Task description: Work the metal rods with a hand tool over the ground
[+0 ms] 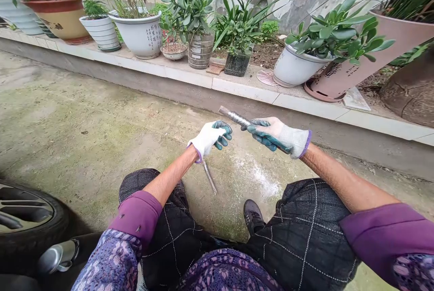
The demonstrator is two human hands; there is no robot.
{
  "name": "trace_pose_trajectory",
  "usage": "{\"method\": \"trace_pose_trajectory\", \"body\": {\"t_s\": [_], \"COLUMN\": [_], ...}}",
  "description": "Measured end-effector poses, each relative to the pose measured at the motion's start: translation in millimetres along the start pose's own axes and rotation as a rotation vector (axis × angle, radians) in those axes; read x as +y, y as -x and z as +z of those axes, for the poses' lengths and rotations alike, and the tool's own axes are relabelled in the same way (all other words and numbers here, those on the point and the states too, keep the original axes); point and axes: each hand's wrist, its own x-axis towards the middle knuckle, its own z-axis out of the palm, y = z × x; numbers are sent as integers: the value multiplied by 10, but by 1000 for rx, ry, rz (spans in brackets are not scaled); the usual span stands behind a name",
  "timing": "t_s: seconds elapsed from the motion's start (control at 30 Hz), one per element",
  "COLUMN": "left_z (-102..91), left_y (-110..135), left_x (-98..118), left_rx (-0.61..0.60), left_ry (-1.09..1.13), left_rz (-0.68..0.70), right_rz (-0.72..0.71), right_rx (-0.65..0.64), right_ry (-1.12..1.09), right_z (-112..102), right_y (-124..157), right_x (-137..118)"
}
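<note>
My right hand (280, 136), in a white knit glove with a green coated palm, is closed around a short metal rod (224, 111). Shiny silver wire-like material (239, 119) wraps the rod just beyond my fingers. To the left of the rod's free end, my left hand (214, 137) wears a matching glove. Its fingers are curled in, and whatever may be between them is too small or hidden to make out. A second thin metal rod (210, 178) lies on the ground below my left wrist.
White powder (259, 175) is scattered on the mossy concrete between my knees. Ahead runs a low tiled ledge (190, 76) with several potted plants, among them a white pot (298, 69). A car wheel (30, 214) and a metal mug (56, 257) are at lower left.
</note>
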Motion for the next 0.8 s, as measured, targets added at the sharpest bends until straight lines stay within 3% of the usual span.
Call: {"method": "trace_pose_trajectory", "body": {"t_s": [0.27,0.4,0.6,0.7,0.8], "left_z": [75,32,-25,-49,-41], "left_y": [178,138,58,101,184], "left_x": [72,30,-39,-7,-2], "left_rx": [-91,-73,-29,-79,-256], "left_ry": [-36,-22,-43,-122,-288], "left_rz": [34,50,44,53,48], "right_rz": [-51,-81,-59,-70,2], "right_rx": [193,229,-5,-183,-422], "right_ry": [432,384,-10,10,174], "right_z": [14,33,-9,-36,-51], "right_y": [-143,-130,25,107,174], "right_x": [69,31,18,40,126]}}
